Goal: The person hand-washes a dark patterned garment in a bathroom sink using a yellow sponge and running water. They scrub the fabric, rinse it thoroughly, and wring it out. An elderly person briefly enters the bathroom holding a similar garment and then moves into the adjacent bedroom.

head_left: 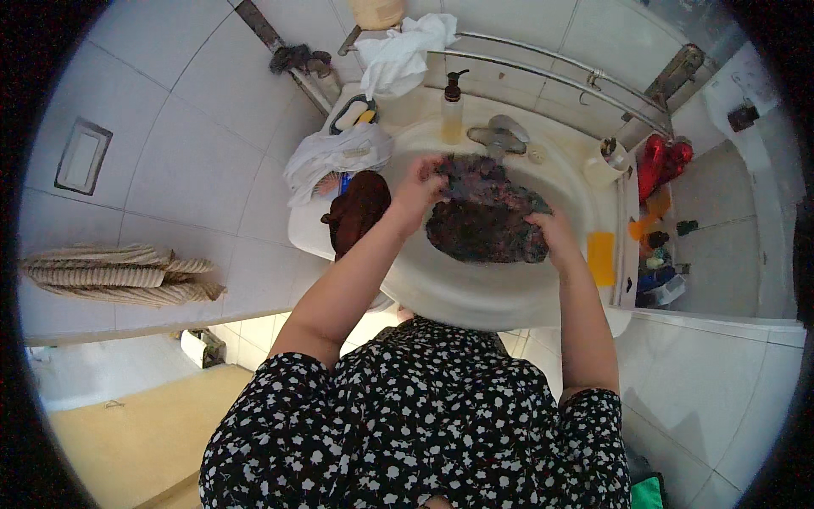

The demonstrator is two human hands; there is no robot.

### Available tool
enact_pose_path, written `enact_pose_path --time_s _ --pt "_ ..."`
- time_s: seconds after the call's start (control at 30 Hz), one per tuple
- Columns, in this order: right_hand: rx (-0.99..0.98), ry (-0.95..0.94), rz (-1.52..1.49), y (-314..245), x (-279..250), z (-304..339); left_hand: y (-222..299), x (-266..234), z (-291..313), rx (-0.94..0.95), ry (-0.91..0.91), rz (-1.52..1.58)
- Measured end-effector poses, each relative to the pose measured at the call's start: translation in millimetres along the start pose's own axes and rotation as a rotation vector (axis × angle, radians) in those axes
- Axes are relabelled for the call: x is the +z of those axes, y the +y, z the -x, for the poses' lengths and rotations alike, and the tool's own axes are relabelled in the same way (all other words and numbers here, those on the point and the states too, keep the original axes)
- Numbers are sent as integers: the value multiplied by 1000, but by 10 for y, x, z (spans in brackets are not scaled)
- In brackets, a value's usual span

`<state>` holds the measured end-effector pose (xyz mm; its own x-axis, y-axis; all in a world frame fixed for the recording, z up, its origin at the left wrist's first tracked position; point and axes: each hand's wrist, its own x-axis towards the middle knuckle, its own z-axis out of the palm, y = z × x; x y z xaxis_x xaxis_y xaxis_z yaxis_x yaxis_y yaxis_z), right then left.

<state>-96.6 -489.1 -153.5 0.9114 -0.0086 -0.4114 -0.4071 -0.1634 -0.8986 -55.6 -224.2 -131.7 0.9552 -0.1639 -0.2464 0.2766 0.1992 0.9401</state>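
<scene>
Holding dark cloth point(487, 231) | left hand point(419, 193), right hand point(554, 235) gripping its edges | sink point(475, 299) | pump bottle point(453, 120): lettering indiscernible

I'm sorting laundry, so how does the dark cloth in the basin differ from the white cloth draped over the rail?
Colour: the dark cloth is mottled, while the white cloth looks plain.
Place: the dark cloth lies in the basin; the white cloth hangs above and behind it.
Handling: the left hand and right hand hold the dark cloth; neither touches the white cloth.
Both look crumpled.
</scene>
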Motion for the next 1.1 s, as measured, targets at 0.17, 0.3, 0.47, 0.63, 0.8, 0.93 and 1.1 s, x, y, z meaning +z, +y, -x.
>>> enact_pose_path --time_s 0.17,0.3,0.47,0.63,0.8,0.93,1.1 --pt "107 -280 -115 -646 102 327 -449 131 -88 484 -437 -1069" --pt "23 -574 -54 -884 -119 225 -351 142 -228 100 -463 -878" --pt "-169 -421 347 -549 -321 -112 -96 -87 -202 -180 -375 -111" --pt "-505 -120 604 374 339 -306 336 58 39 -379 -277 134" --pt "-444 -307 13 546 907 -369 717 53 173 -336 -354 561" --pt "-153 -251 169 516 683 -470 914 6 173 -210 -389 677" --pt "-102 370 184 393 79 -294 757 -175 23 -310 -182 204"
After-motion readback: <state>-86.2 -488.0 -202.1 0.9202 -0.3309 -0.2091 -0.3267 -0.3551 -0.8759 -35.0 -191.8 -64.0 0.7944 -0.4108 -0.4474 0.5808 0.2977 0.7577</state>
